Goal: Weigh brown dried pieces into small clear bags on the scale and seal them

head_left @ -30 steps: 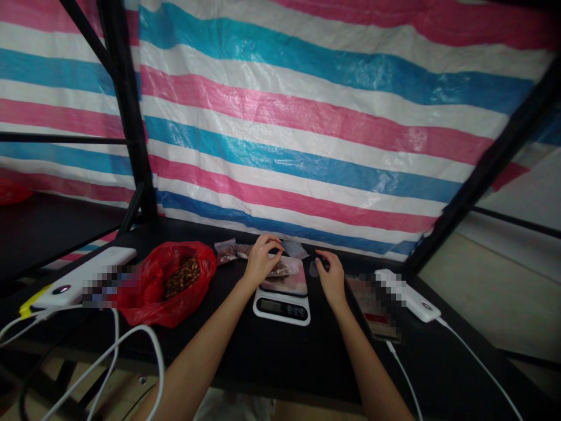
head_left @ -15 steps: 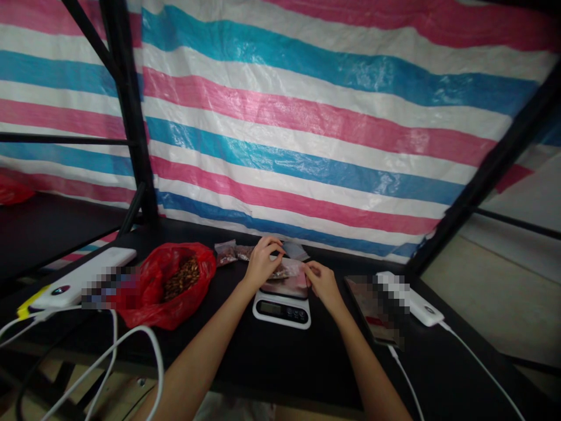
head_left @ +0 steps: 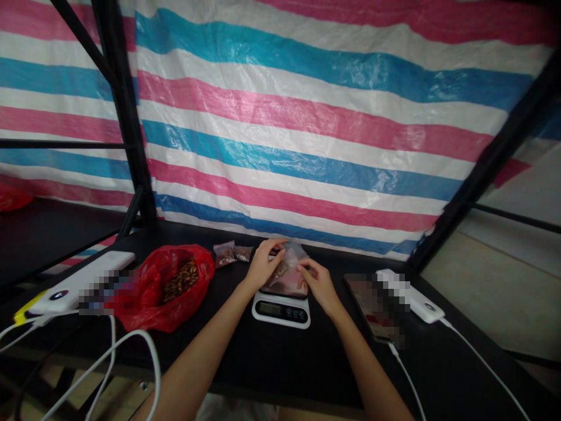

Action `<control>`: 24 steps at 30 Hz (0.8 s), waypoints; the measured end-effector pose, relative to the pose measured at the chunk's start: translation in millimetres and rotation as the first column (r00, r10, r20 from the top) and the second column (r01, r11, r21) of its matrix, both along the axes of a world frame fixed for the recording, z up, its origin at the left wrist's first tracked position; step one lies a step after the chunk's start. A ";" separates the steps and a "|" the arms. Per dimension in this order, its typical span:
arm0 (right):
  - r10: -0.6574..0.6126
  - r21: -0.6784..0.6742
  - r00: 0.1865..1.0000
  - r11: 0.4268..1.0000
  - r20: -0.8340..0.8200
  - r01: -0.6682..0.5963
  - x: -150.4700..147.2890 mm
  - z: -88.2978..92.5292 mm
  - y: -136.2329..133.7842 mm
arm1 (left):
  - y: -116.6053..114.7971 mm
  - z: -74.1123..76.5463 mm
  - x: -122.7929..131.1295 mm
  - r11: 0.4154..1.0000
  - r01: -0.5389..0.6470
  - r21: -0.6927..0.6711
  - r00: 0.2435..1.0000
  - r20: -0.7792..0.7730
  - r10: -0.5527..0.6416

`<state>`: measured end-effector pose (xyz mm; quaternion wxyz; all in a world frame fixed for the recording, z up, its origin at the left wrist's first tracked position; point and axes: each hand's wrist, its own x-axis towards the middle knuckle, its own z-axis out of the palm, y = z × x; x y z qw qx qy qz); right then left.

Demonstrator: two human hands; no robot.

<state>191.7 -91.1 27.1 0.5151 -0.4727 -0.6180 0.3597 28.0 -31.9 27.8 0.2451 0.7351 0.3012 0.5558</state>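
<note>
A small clear plastic bag with brown bits inside is lifted just above the platform of a white digital kitchen scale. My left hand pinches the bag's left side, fingers closed on it. Its right side is pinched by my right hand. To the left, an open red plastic bag holds a heap of brown pieces. Two small filled clear packets lie on the black table behind the scale, left of my left hand.
The black table carries a white power bank at far left with white cables hanging off the front edge. A flat device and a second white power bank lie at right. A striped tarp closes the back.
My right hand moved left from the table beside the scale to the small bag. Both hands now hold the bag and have raised it off the scale's platform.
</note>
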 end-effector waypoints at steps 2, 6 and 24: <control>-0.014 0.044 0.999 0.999 -0.031 0.015 0.9 3.9 -1.5 | 5.0 -4.1 1.5 0.967 0.148 -0.206 0.985 0.122 -0.125; -0.042 0.106 0.995 0.993 -0.085 0.051 4.0 5.8 -0.4 | 11.8 -9.2 4.4 0.806 0.406 -0.431 0.908 0.289 -0.303; -0.186 0.189 0.976 0.960 -0.115 0.205 5.3 0.6 4.7 | 8.9 -5.8 6.2 0.856 0.348 -0.382 0.909 0.362 -0.208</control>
